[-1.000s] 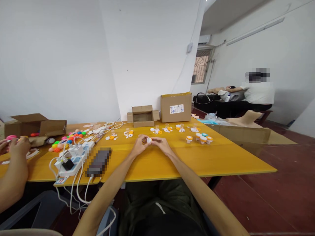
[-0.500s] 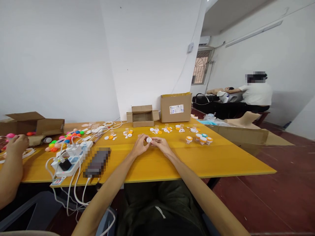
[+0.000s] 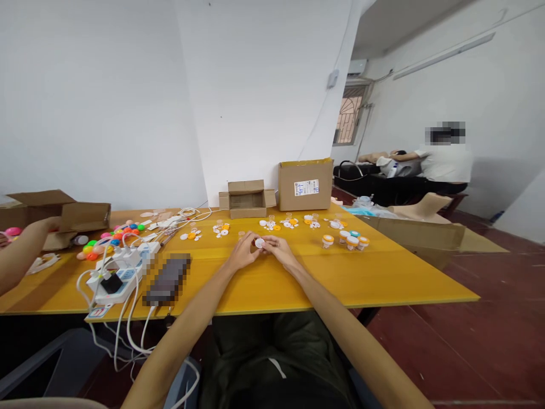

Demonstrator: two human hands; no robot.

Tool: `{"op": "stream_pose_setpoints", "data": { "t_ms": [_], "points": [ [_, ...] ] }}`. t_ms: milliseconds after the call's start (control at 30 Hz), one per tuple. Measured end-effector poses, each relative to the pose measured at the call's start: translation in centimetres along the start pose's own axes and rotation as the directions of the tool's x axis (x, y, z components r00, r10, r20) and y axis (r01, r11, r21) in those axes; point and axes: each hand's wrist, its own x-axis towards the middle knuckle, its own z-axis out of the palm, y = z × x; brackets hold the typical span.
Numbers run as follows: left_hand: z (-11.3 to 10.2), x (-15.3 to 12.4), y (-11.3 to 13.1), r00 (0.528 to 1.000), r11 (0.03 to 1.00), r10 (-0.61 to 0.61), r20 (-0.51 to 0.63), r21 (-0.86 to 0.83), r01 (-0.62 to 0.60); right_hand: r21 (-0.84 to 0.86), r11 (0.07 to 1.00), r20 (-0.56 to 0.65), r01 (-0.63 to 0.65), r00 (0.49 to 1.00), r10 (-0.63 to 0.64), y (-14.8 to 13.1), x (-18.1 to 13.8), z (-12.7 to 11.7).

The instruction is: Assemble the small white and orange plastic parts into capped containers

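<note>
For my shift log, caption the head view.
Left hand and right hand hold a round white plastic piece at a glossy yellow table.

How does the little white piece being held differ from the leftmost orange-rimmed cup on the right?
The white piece is held between the left hand and right hand; the orange-rimmed cup stands untouched on the table.
The white piece shows no orange; the orange-rimmed cup has an orange ring around a whitish top.
Both show a round, pale face.

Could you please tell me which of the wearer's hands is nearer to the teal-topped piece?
Right. The right hand is to the left of the teal-topped piece, apart from it; the left hand is farther left, beyond the right hand.
</note>
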Motion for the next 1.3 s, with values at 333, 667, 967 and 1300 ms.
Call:
{"op": "stream_pose_setpoints", "data": {
  "t_ms": [333,667,967,1300],
  "points": [
    [-0.3,0.0,-0.9,0.999,0.998,-0.033,0.034,0.046,0.031,-0.136,0.989,0.027,0.053,0.998,-0.049,0.1,-0.1,0.4],
    [-0.4,-0.3,-2.2,0.997,1.000,0.005,0.071,0.023,-0.007,-0.604,0.780,-0.118,0.164,0.949,-0.291,-0.4,-0.8,-0.1],
    [-0.6,-0.2,-1.7,0.975,0.988,-0.155,0.157,0.024,0.154,-0.915,0.386,-0.024,0.117,0.939,-0.343,-0.4,-0.7,0.2],
    [-0.7,0.0,-1.5,0.961,0.981,-0.191,0.198,-0.007,0.196,-0.797,0.584,-0.081,0.152,0.932,-0.353,-0.1,-0.5,0.1]
  ]
}}
